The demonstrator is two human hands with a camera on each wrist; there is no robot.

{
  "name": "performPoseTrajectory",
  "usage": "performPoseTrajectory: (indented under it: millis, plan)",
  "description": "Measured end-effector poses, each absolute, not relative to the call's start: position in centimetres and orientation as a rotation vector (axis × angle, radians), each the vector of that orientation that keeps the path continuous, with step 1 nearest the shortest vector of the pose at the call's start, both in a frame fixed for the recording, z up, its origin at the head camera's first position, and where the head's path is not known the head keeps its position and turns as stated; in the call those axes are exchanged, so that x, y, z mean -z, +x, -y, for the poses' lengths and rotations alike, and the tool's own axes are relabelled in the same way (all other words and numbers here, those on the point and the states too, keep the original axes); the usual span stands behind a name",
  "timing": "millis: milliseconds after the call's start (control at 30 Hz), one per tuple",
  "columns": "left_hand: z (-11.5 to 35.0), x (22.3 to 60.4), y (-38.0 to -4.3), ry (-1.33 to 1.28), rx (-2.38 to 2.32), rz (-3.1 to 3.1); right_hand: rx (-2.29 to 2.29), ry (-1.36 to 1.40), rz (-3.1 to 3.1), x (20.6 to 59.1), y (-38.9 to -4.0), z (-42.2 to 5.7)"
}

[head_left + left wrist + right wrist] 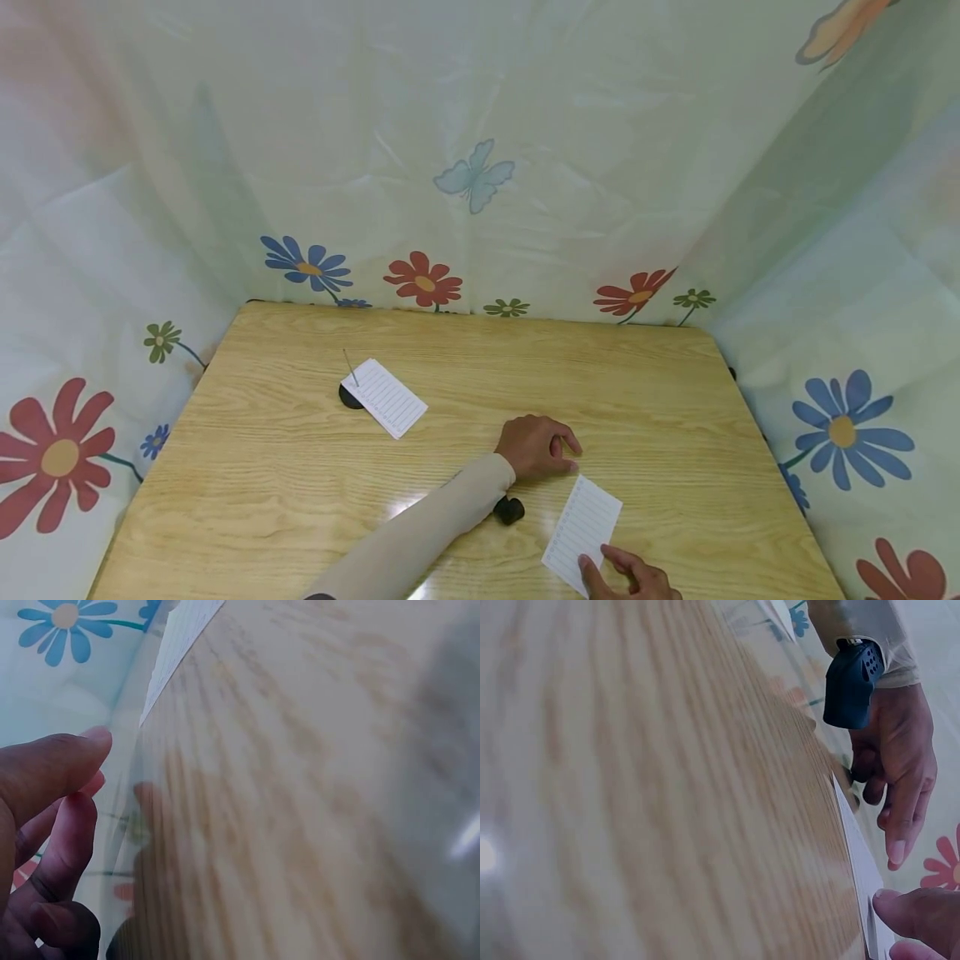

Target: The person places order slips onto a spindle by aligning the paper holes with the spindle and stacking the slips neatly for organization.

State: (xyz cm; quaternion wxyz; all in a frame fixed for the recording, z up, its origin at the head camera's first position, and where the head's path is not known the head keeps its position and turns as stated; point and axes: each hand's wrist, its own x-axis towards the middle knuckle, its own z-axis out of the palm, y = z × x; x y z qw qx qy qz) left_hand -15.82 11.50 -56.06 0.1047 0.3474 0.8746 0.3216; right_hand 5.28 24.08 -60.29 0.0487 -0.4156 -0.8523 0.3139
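Observation:
My left hand [536, 450] reaches across the table from a pale sleeve, just beyond the far corner of a lined white paper slip [583, 525]. Its fingers are loosely bent, with nothing between thumb and forefinger in the left wrist view. My right hand [630, 577] is at the near end of the slip. The right thumb [900, 909] overlaps the slip's face, and the forefinger is at its right edge. Farther left, a thin upright metal spike [349, 367] on a round black base [349, 398] passes through several lined slips [390, 400].
The wood-grain table [262, 467] is glossy and reflects light. A flower-printed curtain [480, 108] encloses its back and sides. A black wrist camera [510, 509] hangs under the left wrist, close over the tabletop.

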Motion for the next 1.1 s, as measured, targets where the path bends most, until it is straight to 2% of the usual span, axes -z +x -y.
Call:
performPoseTrajectory:
  millis: [267,467,1100]
  plan:
    - [-12.0,56.2,-15.6,1.027,-0.865,-2.600,-1.002,-1.152,2.800,60.3,5.8,-26.3]
    - [-12.2,56.4,-15.3,1.070,-0.826,-2.638,-0.952,-1.131,2.713,60.1,6.0,-25.7]
    - [-12.5,56.7,-15.1,1.119,-0.778,-2.662,-0.974,-1.245,2.639,60.3,5.6,-25.1]
